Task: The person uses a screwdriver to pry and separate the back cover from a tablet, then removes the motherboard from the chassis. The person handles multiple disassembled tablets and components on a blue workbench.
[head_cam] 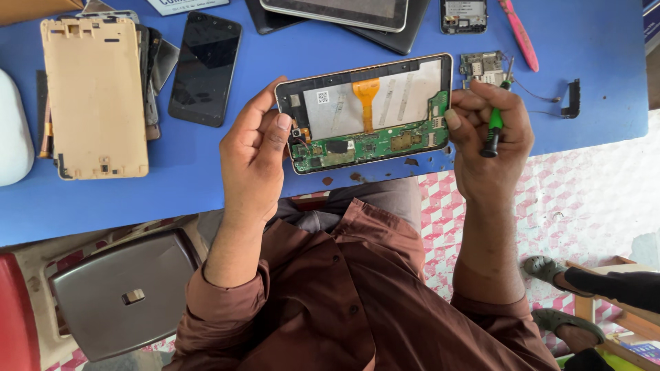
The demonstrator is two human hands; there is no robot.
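An opened tablet (364, 113), its back cover off, lies face down near the front edge of the blue surface (591, 41), showing a silver shield, an orange ribbon cable and a green circuit board along its lower side. The left hand (251, 154) has its grip clamped on the tablet's left end, thumb over the corner by the board and fingers curled beneath. The right hand (489, 130) rests against the tablet's right edge, its grip closed around a green-handled screwdriver (496, 120) held upright, tip pointing away from the person. Just beyond that hand lies a small loose circuit board (481, 66) with thin wires running to a small black part (572, 98). A pink tool (519, 33) lies farther back, beside a small opened device (463, 15). Dark tablets (344, 14) are stacked at the far edge. To the left lie a black phone (205, 67), a gold back cover (94, 96) over other phone parts, and a white object (14, 130) at the edge. Below the surface stands a grey stool (124, 292), and another person's sandalled feet (557, 295) show at the lower right.
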